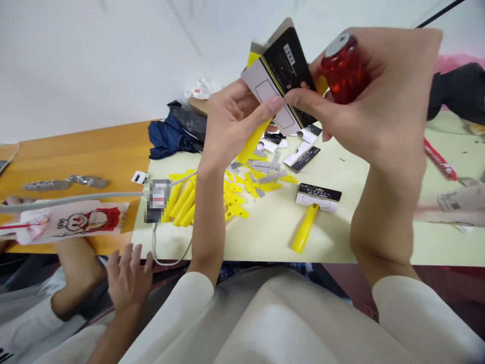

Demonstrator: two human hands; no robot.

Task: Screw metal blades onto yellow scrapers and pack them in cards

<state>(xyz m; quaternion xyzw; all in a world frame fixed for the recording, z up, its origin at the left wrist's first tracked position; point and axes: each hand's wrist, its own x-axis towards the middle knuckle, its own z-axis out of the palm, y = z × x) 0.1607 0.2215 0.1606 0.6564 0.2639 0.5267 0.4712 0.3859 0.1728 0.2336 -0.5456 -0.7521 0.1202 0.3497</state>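
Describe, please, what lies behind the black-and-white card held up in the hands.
From behind the card, a yellow handle emerges below, a yellow edge and a grey piece at upper left. The card hides whether these join.

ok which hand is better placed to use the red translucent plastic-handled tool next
Probably the right hand: it holds that red tool, though its thumb also lies over the black-and-white rectangular card. The left hand is busy with the card and a long yellow plastic handle.
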